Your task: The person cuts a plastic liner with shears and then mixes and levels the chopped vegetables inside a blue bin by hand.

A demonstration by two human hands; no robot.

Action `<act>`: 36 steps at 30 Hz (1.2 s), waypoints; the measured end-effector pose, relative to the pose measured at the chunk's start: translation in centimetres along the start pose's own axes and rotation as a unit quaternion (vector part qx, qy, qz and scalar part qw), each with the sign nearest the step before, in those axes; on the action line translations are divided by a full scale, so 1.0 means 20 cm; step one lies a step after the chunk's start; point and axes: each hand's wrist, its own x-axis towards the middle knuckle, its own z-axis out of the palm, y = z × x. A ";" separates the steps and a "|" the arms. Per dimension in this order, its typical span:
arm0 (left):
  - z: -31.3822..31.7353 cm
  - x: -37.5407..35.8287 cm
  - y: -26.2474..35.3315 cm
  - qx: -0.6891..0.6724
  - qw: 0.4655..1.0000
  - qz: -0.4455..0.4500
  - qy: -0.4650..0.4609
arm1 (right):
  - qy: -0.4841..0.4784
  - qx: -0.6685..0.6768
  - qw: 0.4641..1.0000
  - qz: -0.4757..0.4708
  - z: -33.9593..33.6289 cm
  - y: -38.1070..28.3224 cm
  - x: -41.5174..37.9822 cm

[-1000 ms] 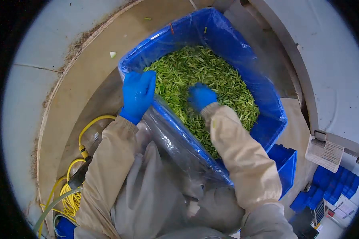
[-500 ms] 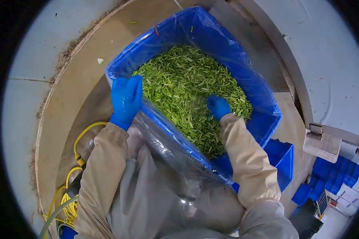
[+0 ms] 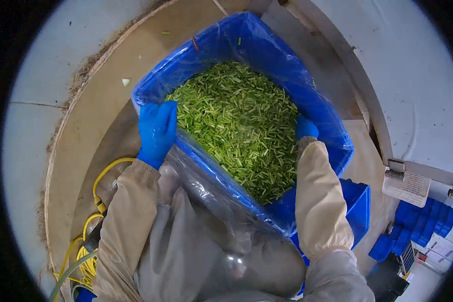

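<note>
Many short cut green stalks (image 3: 236, 126) lie heaped in a large blue bin (image 3: 274, 43) lined with a clear plastic liner (image 3: 206, 186). My left hand (image 3: 157, 130), in a blue glove, is closed on the bin's left rim, over the liner's edge. In a blue glove too, my right hand (image 3: 306, 128) is inside the bin at the right edge of the heap. Its fingers point down beside the stalks and are hidden from view.
Below the big bin's right corner is a smaller blue bin (image 3: 356, 201). Yellow cable (image 3: 88, 267) lies coiled at the lower left. Blue crates (image 3: 420, 221) and a white perforated basket (image 3: 407, 186) are at the right. A white scrap (image 3: 126, 82) lies on the floor.
My right hand has moved right from the middle of the heap to its right edge, and the stalks there have shifted inward. My left hand stays at the rim.
</note>
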 end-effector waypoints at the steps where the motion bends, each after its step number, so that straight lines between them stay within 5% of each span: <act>1: 0.00 0.00 -0.01 0.002 1.000 0.005 0.001 | 0.061 0.022 0.998 0.023 0.00 -0.05 0.02; 5: -0.01 0.00 0.00 -0.002 1.000 -0.002 -0.008 | 0.005 0.135 0.988 -0.073 -0.22 -0.30 0.05; 11: -0.01 0.00 -0.01 0.005 1.000 0.004 -0.006 | -0.181 0.085 0.969 0.146 -0.17 -0.71 0.17; 15: -0.02 0.00 -0.02 0.006 1.000 0.009 -0.024 | -0.250 0.041 0.955 0.156 -0.20 -0.67 0.11; 17: -0.02 0.01 -0.01 0.000 1.000 0.004 -0.029 | -0.217 0.156 0.962 -0.057 -0.20 -0.60 0.05; 20: -0.04 0.01 0.01 -0.022 0.999 -0.007 -0.029 | -0.160 0.103 0.978 -0.084 -0.17 -0.59 0.06; 22: -0.04 0.03 0.01 -0.005 1.000 0.024 -0.013 | -0.154 0.184 0.971 -0.002 -0.23 -0.65 0.13; 24: -0.04 0.02 0.00 0.002 0.999 0.024 -0.023 | -0.014 0.115 0.991 -0.061 -0.11 -0.67 0.33; 26: -0.04 0.01 -0.01 0.012 0.999 0.023 -0.036 | 0.114 0.082 0.983 -0.120 0.37 -0.55 0.59; 27: -0.03 0.01 -0.02 0.007 0.999 0.023 -0.031 | 0.112 0.089 0.982 -0.122 0.38 -0.64 0.66; 29: -0.03 0.00 -0.03 0.004 0.999 0.020 -0.029 | -0.226 0.154 0.962 -0.006 0.28 -0.87 0.72; 31: -0.02 0.00 -0.03 0.002 0.999 0.031 -0.025 | -0.346 0.130 0.926 -0.080 -0.10 -1.21 0.53; 35: -0.02 0.01 -0.04 0.010 0.999 0.049 -0.021 | -0.394 0.187 0.873 -0.218 0.01 -1.21 0.14; 36: -0.02 0.01 -0.04 0.006 0.999 0.046 -0.027 | -0.533 0.134 0.798 -0.248 -0.13 -1.19 0.09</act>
